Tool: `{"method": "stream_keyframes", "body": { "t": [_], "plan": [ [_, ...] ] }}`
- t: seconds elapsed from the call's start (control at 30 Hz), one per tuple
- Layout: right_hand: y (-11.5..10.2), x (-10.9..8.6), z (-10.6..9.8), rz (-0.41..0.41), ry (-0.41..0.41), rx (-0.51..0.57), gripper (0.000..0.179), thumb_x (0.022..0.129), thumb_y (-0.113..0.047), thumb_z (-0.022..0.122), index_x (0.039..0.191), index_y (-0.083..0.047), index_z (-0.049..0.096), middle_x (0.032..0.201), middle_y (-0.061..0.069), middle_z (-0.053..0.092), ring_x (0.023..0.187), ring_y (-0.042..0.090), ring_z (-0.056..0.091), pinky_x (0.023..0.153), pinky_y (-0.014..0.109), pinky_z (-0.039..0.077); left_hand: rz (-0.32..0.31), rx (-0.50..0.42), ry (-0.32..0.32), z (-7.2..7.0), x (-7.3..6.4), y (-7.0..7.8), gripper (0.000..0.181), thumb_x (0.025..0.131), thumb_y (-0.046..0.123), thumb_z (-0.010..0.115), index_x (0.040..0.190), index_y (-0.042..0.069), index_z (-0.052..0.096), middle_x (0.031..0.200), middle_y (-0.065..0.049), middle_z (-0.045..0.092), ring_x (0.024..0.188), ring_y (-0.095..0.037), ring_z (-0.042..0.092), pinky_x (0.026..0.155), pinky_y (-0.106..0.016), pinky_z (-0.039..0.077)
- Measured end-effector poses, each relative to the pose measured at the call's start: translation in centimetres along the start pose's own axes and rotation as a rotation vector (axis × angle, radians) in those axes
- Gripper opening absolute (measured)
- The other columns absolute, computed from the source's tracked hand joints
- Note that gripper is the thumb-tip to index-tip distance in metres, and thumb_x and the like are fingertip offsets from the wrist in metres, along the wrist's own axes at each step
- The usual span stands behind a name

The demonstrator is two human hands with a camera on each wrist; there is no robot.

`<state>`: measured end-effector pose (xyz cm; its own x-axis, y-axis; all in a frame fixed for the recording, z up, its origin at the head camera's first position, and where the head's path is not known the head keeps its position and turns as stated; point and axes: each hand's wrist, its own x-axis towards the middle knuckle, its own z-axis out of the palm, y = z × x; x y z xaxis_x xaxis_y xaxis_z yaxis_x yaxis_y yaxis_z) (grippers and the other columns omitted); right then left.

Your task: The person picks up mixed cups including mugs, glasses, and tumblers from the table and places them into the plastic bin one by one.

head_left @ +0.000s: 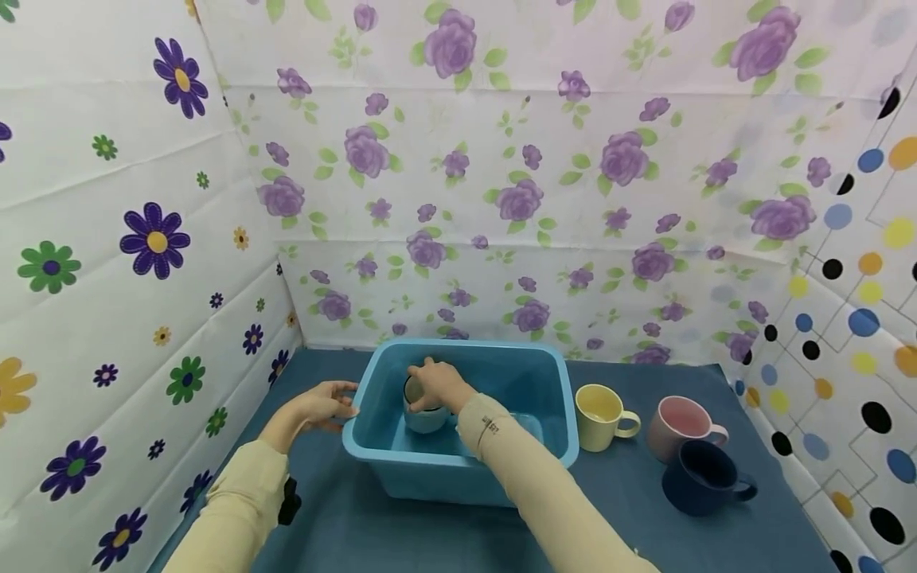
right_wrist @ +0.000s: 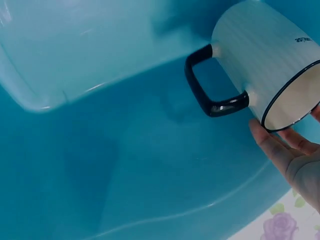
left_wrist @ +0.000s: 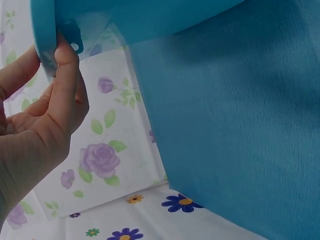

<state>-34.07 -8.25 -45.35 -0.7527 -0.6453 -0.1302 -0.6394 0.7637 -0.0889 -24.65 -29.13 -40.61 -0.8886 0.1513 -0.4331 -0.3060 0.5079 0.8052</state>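
Observation:
A light blue plastic basin (head_left: 466, 458) stands on the table in the head view. My right hand (head_left: 442, 386) reaches into its left part and grips a white mug (head_left: 427, 421) by the rim. The right wrist view shows this mug (right_wrist: 260, 55) with a black handle (right_wrist: 200, 92) and a dark rim; the fingers (right_wrist: 277, 150) curl at its mouth, away from the handle. At the basin's left edge is my left hand (head_left: 318, 404). Seen from the left wrist, that hand (left_wrist: 47, 115) pinches the basin's rim (left_wrist: 45, 35) between thumb and fingers.
Right of the basin stand a yellow mug (head_left: 598, 418), a pink mug (head_left: 680, 426) and a dark blue mug (head_left: 702, 481). They sit on a blue tablecloth (head_left: 344, 525). Patterned cloth walls (head_left: 501, 159) enclose the table at the back and sides.

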Motion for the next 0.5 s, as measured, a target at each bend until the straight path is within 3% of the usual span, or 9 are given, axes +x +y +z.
{"method": "stream_keyframes", "body": {
  "t": [0.2,0.5],
  "plan": [
    [-0.96,0.56,0.69,-0.022,-0.017,-0.025,0.072,0.082,-0.05,0.068,0.142,-0.021,0.042,0.136,0.011,0.048,0.115,0.028,0.054,0.097,0.039,0.047,-0.015,-0.012,0.005,-0.09,-0.24,-0.44,0.062,0.092,0.003,0.057,0.143,-0.009,0.023,0.119,-0.026,0.052,0.108,-0.031,0.058,0.088,-0.05,0.052],
    [-0.6,0.67,0.81,0.06,-0.041,-0.012,0.073,0.079,-0.051,0.07,0.142,-0.023,0.042,0.137,0.011,0.047,0.118,0.026,0.054,0.096,0.037,0.049,-0.009,-0.013,0.003,-0.05,0.37,-0.2,0.063,0.092,0.004,0.058,0.143,-0.008,0.024,0.117,-0.023,0.052,0.109,-0.032,0.057,0.089,-0.052,0.051]
  ]
}}
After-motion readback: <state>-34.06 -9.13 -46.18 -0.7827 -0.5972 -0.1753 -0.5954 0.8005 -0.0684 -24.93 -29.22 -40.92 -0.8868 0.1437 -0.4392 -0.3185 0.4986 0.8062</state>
